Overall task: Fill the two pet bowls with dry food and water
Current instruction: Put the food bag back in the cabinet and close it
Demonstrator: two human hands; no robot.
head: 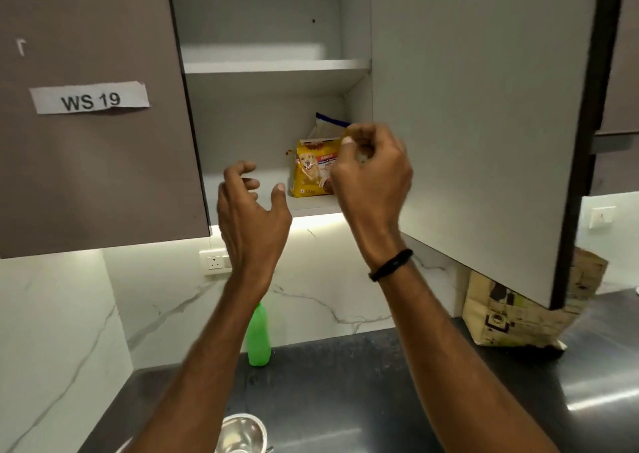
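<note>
A yellow bag of dry dog food (311, 171) stands upright on the lower shelf of an open wall cupboard (276, 69). My right hand (371, 176) is raised in front of the bag's right side, fingers curled at its top corner; whether it pinches the bag is unclear. My left hand (250, 207) hovers to the left of the bag with relaxed, spread fingers and holds nothing. A green plastic bottle (258, 338) stands on the dark counter against the marble wall. A steel bowl (242, 433) shows at the bottom edge, partly hidden by my left arm.
The cupboard's door (477, 124) hangs open to the right of my right hand. A shut door labelled WS 19 (90, 100) is on the left. A white bag with a blue strip (326, 126) stands behind the food bag. A brown paper bag (525, 314) sits on the counter (363, 383).
</note>
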